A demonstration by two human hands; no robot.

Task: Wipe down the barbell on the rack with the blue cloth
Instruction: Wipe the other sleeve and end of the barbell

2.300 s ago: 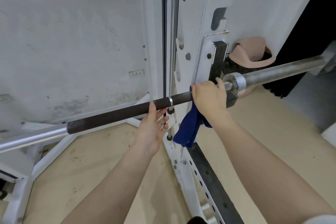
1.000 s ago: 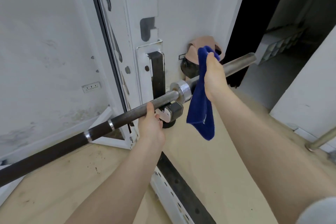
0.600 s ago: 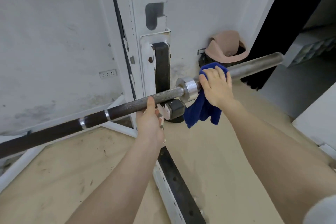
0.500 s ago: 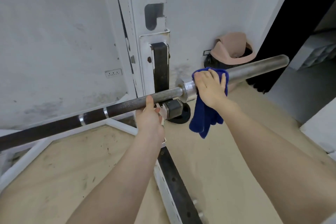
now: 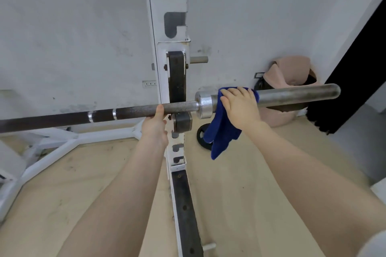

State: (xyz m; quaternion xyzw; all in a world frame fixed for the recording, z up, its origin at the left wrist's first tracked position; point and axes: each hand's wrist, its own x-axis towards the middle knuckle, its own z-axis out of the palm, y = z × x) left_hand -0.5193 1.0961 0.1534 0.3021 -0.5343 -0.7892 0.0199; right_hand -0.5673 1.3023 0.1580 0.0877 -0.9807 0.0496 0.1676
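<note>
The barbell (image 5: 135, 111) lies across the white rack upright (image 5: 167, 27), its dark shaft running left and its silver sleeve (image 5: 296, 96) pointing right. My left hand (image 5: 155, 125) grips the shaft from below, just left of the upright. My right hand (image 5: 240, 106) presses the blue cloth (image 5: 221, 133) over the sleeve, right beside the silver collar (image 5: 204, 103). Most of the cloth hangs down below the bar.
A black-padded rack base rail (image 5: 183, 204) runs toward me between my arms. A small black weight plate (image 5: 201, 137) lies on the wooden floor behind the cloth. A tan bin (image 5: 290, 75) stands against the wall under the sleeve. White rack legs (image 5: 62, 142) spread at left.
My right hand carried the cloth from the shaft inside the rack out to the sleeve and laid it over the bar by the collar. My left hand shifted along the shaft to near the upright.
</note>
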